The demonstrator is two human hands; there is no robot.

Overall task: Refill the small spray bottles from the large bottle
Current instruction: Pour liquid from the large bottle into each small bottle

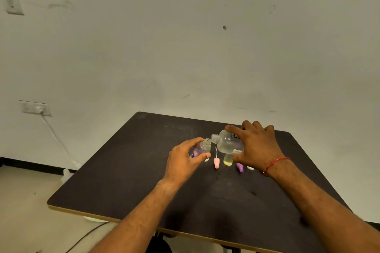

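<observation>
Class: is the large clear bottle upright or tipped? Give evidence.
Tipped: the large clear plastic bottle lies nearly sideways in the right hand, uncapped neck meeting the small purple-flowered bottle.

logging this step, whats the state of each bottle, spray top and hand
large bottle: uncapped, tipped toward the flowered bottle
flowered bottle: top off, tilted
yellow bottle: upright on table
pink spray top: off, on table
purple spray top: off, on table
left hand: grips flowered bottle
right hand: grips large bottle
</observation>
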